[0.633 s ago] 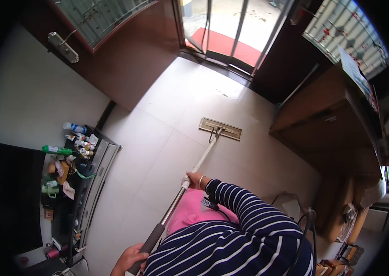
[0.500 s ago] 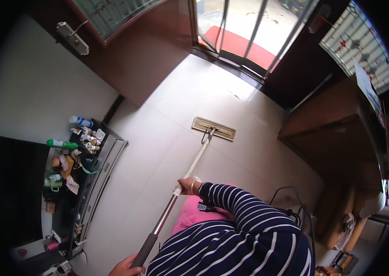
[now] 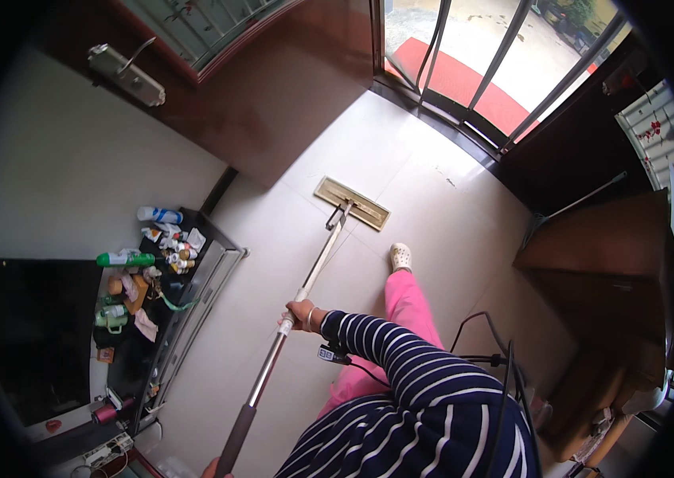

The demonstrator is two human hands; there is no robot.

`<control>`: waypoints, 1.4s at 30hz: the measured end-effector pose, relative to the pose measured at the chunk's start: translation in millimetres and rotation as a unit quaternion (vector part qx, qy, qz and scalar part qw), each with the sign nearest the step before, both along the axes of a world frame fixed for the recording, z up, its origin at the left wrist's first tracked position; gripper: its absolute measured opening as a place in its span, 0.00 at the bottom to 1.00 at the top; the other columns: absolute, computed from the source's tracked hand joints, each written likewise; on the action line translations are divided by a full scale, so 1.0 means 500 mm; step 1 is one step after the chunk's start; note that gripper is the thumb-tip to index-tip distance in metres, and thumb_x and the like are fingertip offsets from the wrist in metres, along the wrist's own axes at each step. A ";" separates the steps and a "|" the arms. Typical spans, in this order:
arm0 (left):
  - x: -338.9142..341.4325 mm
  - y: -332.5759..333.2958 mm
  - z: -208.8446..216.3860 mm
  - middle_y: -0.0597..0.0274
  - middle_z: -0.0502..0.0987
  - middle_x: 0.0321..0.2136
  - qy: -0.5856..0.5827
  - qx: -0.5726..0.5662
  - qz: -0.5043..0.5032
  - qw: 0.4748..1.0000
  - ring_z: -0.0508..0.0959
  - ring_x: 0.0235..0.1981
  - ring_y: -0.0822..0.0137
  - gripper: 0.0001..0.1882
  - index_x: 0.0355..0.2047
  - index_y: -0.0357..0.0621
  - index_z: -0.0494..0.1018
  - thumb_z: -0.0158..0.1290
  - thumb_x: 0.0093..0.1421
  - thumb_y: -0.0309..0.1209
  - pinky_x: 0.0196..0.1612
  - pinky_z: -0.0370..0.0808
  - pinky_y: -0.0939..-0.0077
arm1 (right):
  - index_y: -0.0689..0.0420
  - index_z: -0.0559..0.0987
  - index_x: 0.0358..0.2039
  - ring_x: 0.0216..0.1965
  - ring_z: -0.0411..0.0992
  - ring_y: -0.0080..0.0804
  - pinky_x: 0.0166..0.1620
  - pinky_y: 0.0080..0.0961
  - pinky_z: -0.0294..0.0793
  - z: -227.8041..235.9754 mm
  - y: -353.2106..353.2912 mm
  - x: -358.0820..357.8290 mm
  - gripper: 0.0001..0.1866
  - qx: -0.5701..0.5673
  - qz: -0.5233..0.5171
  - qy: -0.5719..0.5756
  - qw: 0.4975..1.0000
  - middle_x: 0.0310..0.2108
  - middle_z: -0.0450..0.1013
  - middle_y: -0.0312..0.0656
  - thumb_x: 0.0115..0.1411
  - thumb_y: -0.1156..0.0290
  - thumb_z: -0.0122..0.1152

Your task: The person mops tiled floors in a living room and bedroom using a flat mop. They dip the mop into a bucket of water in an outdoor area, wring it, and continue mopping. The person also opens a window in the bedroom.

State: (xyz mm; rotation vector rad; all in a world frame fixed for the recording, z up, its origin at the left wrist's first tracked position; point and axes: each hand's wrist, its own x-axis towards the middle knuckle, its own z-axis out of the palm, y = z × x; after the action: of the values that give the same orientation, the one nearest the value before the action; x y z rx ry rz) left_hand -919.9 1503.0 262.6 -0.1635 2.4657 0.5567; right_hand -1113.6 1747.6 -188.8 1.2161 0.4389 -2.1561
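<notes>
A flat mop (image 3: 353, 204) with a beige rectangular head rests on the pale tiled floor, its pole slanting back toward the lower left. Around the white collar midway along the pole, my right hand (image 3: 301, 313) is closed; a bracelet and a navy striped sleeve show behind it. My left hand (image 3: 213, 468) is cut off by the lower edge, its visible fingers closed at the dark foam grip at the pole's end. My foot in a white clog (image 3: 401, 257) stands right of the mop head, below a pink trouser leg.
At left, a low black cabinet (image 3: 221, 263) holds bottles and small items beside a dark screen (image 3: 26, 342). An open brown door (image 3: 273, 103) stands ahead, near a barred doorway with a red mat (image 3: 464, 80). A wooden cabinet (image 3: 599, 271) is at right.
The mop has moved forward over the floor, toward the doorway, with both my hands still on it. My clog and pink trouser leg have come into view in front.
</notes>
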 end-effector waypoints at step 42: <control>-0.615 0.678 -0.082 0.44 0.79 0.34 -0.090 0.006 -0.404 0.910 0.82 0.31 0.60 0.32 0.56 0.39 0.69 0.53 0.46 0.20 0.35 0.74 0.77 | 0.69 0.64 0.49 0.27 0.79 0.41 0.27 0.42 0.83 -0.038 0.839 -0.047 0.19 0.259 -0.321 -0.071 0.908 0.34 0.73 0.52 0.62 0.70 0.52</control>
State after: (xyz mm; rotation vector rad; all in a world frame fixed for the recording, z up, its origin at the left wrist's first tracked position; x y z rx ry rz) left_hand -1227.1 1841.9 221.6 0.7498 2.0893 0.1730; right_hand -1136.9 2167.2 -208.0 2.0295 0.6400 -2.5473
